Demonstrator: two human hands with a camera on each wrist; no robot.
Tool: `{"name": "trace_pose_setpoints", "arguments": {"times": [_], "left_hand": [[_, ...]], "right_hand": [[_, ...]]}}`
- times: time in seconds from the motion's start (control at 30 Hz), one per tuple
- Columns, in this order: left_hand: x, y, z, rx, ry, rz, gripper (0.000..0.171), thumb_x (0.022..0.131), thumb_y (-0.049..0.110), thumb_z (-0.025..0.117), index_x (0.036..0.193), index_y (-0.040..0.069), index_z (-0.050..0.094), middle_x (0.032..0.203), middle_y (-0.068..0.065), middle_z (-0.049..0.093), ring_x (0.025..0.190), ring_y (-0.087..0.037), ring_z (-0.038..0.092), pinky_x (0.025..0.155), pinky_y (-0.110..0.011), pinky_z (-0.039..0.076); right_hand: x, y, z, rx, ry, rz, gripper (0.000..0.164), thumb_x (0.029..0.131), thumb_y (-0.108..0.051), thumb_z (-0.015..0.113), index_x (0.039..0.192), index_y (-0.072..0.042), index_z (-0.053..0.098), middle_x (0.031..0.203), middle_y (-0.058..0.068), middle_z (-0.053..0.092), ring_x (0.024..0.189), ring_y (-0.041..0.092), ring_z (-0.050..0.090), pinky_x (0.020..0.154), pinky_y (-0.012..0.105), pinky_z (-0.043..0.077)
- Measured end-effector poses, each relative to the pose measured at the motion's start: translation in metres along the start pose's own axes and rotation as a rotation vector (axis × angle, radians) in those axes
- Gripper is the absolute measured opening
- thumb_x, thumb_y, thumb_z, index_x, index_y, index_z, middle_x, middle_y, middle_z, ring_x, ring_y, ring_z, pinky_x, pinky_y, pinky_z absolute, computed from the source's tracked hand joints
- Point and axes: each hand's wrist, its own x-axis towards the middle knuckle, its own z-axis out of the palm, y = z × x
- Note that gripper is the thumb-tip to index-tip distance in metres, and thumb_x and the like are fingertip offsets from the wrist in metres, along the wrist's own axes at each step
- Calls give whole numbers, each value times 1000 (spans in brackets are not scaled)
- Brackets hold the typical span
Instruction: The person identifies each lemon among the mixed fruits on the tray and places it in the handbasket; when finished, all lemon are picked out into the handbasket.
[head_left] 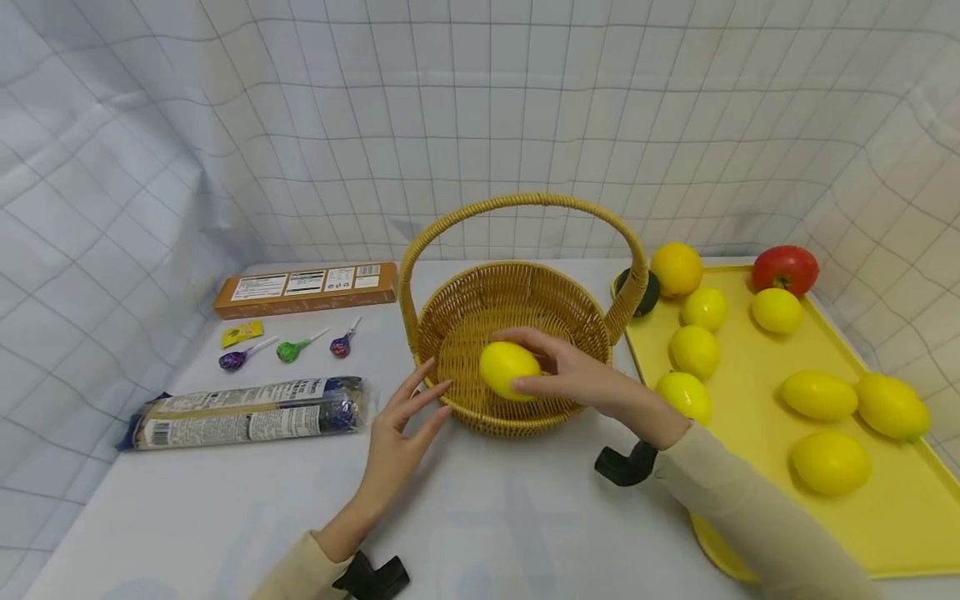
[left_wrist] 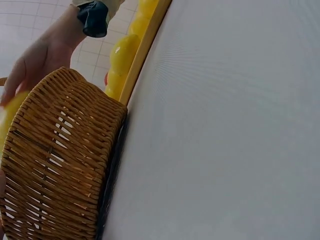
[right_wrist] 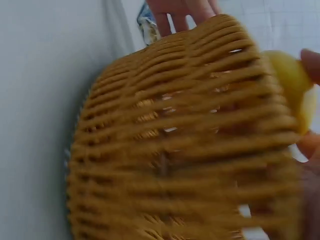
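Note:
A woven wicker basket (head_left: pixel 517 427) with a tall hooped handle stands in the middle of the table. Over its opening my right hand (head_left: pixel 558 367) holds a yellow lemon (head_left: pixel 508 370) between thumb and fingers. My left hand (head_left: pixel 401 442) is at the basket's left front rim, its fingers spread and the fingertips at the edge. In the left wrist view the basket's woven side (left_wrist: pixel 60 160) hides part of the lemon (left_wrist: pixel 15 112). The right wrist view shows the lemon (right_wrist: pixel 292 85) just above the rim, with the left hand (right_wrist: pixel 185 12) at the far side.
On the right, a yellow tray (head_left: pixel 750 517) bears several lemons (head_left: pixel 831 462), an orange (head_left: pixel 677 269), a tomato (head_left: pixel 784 270) and a dark green round item (head_left: pixel 643 293). To the left lie a brown box (head_left: pixel 307 289), lollipops (head_left: pixel 288 351), a small yellow packet (head_left: pixel 242 333) and a long package (head_left: pixel 247 412).

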Motion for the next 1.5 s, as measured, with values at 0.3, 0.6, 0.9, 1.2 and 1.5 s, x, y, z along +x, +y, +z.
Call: {"name": "trace_pose_setpoints", "arguments": {"times": [0.3,0.6,0.9,1.2,1.5], "left_hand": [[-2,-2,7,12,12,35,31,81,-14,64,112,-11,63,133,-28,44,126,-43,36,96,-60,33],[-2,-3,4,65,42,83,32,77,-17,65,109,-11,65,130,-27,47,122,-43,40,94,-55,36],[-4,-4,3,45,23,24,28,80,-13,65,108,-8,65,134,-22,46,127,-37,37,103,-41,34],[-2,-2,2,47,39,63,30,78,-17,65,107,-10,65,131,-27,46,124,-44,37,103,-23,31],[-7,-33,3,17,25,45,33,81,-9,67,112,1,67,138,-14,45,130,-30,35,104,-41,32]], "right_hand": [[33,13,14,-39,-147,215,55,93,-20,60,143,-15,38,133,5,43,110,24,45,91,42,39],[37,15,21,-97,-148,232,53,97,-15,51,147,-19,33,143,7,35,124,23,36,102,45,31],[-62,-6,-14,-61,258,-190,37,98,0,45,135,3,44,138,20,42,126,24,40,101,33,38],[-172,38,-58,-266,658,64,34,100,-9,44,133,0,48,129,-1,51,116,1,42,88,8,35],[-171,55,-56,-319,461,292,61,94,-17,60,144,-5,28,143,24,25,119,47,36,90,44,45]]}}
